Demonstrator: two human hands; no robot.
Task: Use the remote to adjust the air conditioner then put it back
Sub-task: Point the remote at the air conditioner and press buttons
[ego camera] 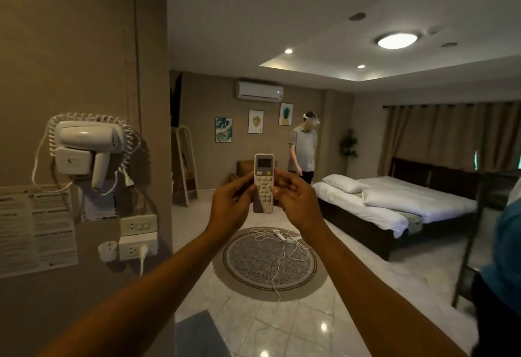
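I hold a white remote (264, 176) upright at arm's length, its small screen and button pad facing me. My left hand (232, 207) grips its left edge and my right hand (296, 201) grips its right edge, with the thumbs near the buttons. The remote's top points toward the white air conditioner (260, 90) mounted high on the far wall. The lower end of the remote is partly hidden by my fingers.
A wall corner on my left carries a white hair dryer (84, 145), sockets (138, 239) and a printed notice. A person (304, 148) stands by the far wall. A bed (394, 207) fills the right. A round rug (267, 263) with tangled white cables lies on the tiled floor.
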